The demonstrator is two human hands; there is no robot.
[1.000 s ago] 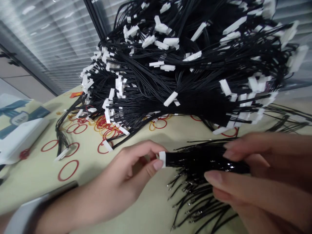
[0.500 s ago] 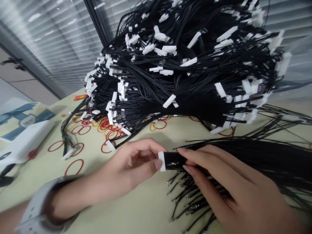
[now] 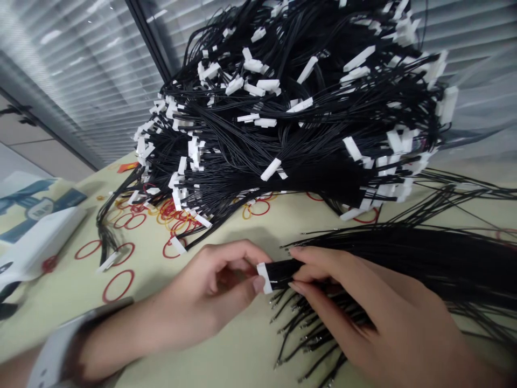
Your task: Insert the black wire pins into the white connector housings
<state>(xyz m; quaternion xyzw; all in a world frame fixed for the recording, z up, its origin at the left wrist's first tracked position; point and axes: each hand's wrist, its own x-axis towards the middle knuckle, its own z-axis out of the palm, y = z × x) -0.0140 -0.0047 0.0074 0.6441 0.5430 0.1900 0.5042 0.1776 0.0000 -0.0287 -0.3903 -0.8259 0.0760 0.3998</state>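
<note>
My left hand [image 3: 226, 291] pinches a small white plastic connector [image 3: 264, 277] between thumb and fingers. Black wires run out of the connector's right side into my right hand [image 3: 363, 302], whose thumb and fingers close round these black wires [image 3: 280, 274] just behind the housing. Below and right of the connector, loose wire ends with metal crimp terminals [image 3: 299, 323] fan out over the table. A thick bundle of black wires [image 3: 436, 258] stretches away to the right behind my right hand. The fingertips hide part of the gripped wires.
A big heap of black wire harnesses [image 3: 291, 140] with white connectors stands at the back. Red and yellow rubber bands [image 3: 173, 213] lie scattered before it, one red band [image 3: 118, 285] nearer me. At the left sit a white device [image 3: 44, 245] and a blue-and-cream packet [image 3: 36, 205].
The connector has tilted slightly and shifted a little left, with both hands still holding it and its wires. The whole view has moved slightly.
</note>
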